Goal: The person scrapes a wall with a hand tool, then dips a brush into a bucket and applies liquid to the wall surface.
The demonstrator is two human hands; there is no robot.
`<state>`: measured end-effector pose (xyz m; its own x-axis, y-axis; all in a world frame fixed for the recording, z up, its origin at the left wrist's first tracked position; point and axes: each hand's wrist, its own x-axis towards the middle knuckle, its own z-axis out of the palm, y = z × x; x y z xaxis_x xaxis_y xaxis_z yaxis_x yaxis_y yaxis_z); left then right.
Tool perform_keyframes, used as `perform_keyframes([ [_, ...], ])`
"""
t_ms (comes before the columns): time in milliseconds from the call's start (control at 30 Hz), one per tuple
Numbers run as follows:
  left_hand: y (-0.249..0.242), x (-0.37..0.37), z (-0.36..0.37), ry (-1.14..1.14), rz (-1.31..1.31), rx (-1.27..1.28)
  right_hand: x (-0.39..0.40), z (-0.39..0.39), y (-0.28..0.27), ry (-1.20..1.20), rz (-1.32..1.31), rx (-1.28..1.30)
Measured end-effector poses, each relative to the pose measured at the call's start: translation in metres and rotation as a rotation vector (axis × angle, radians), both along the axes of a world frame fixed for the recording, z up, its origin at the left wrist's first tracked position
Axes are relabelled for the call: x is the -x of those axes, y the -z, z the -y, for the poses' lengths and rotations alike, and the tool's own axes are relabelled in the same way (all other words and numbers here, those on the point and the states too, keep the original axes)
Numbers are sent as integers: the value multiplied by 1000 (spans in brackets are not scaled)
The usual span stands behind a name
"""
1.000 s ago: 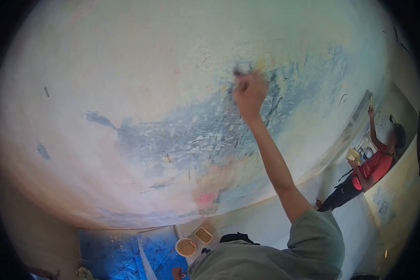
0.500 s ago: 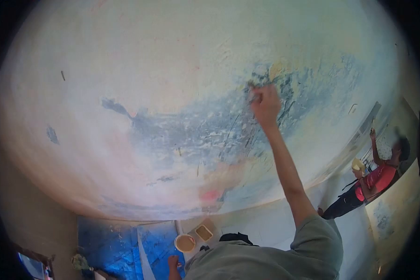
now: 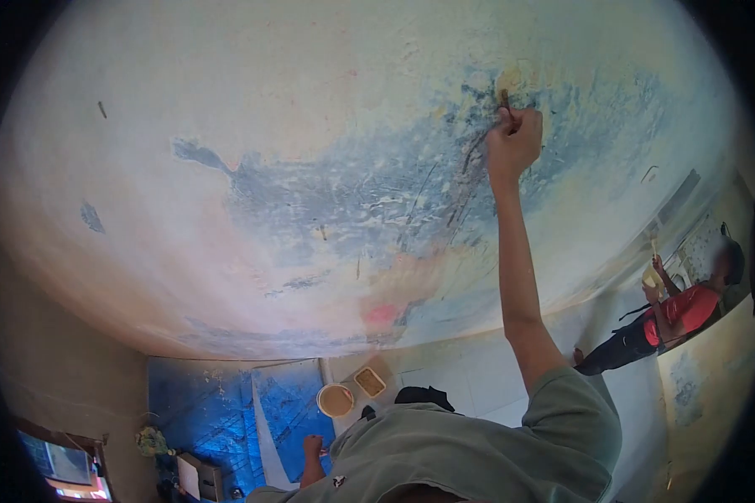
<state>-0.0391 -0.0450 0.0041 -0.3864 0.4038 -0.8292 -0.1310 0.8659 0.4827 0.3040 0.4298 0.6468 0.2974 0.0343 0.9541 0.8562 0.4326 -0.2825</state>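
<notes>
Right hand [image 3: 516,141], gripping slim dark tool [image 3: 505,98] — end jutting above hand, patchy wall [image 3: 335,193] behind

The floor [image 3: 453,365] has big pale tiles with thin lines between them, and on the left a big crinkly blue sheet [image 3: 197,402] lies over it, with white specks near its far edge and a long pale strip running down through the blue. Close by the sheet's right edge sits a round bucket [image 3: 337,401] with tan stuff inside, and just beside it is a small tub [image 3: 369,382] with round corners, a pale rim and more tan stuff in it. Far to the right, another person's foot [image 3: 578,355] is on the floor.
</notes>
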Motion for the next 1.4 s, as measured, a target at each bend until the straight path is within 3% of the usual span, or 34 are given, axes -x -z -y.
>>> perform_keyframes([
  [67,0,1,-2,-21,1,-10,15,8,11,-59,-17,-26],
  [133,2,4,-9,-44,0,-27,33,18,33,-117,329,32],
  [167,2,5,-12,-50,19,-51,31,15,37,18,420,53],
  [300,-18,2,-35,16,-18,-103,9,0,6,-31,291,-53],
  [367,-18,0,-41,30,-35,-117,7,-6,-8,-50,21,-63],
  [567,-14,-7,-47,36,17,-148,28,6,20,-59,224,34],
  [733,-10,-8,-30,28,0,-130,15,5,-24,-5,61,-4],
  [833,-4,-9,-18,28,74,-96,29,7,-1,-50,96,-13],
  [933,0,-10,-15,75,34,0,34,7,29,-109,310,100],
  [1000,56,7,-4,344,-177,-151,19,-9,15,-29,305,-87],
  [1067,54,12,-2,748,-358,-228,8,-8,-14,98,186,-92],
  [1100,50,5,-5,576,-386,-106,4,-7,-26,21,100,-97],
  [1133,50,11,3,600,-353,-248,8,-5,-25,-58,6,-94],
  [1167,54,10,5,364,-247,-220,17,-1,-11,-78,14,-46],
  [1200,63,11,6,443,-401,-273,25,4,0,-34,86,-84],
  [1267,-5,-9,-3,29,-43,-124,36,6,38,-12,183,-45],
  [1367,-25,-17,-8,106,-67,-88,44,16,164,-53,346,185],
  [1400,-27,-20,-8,103,-63,-84,42,35,210,-109,436,646],
])
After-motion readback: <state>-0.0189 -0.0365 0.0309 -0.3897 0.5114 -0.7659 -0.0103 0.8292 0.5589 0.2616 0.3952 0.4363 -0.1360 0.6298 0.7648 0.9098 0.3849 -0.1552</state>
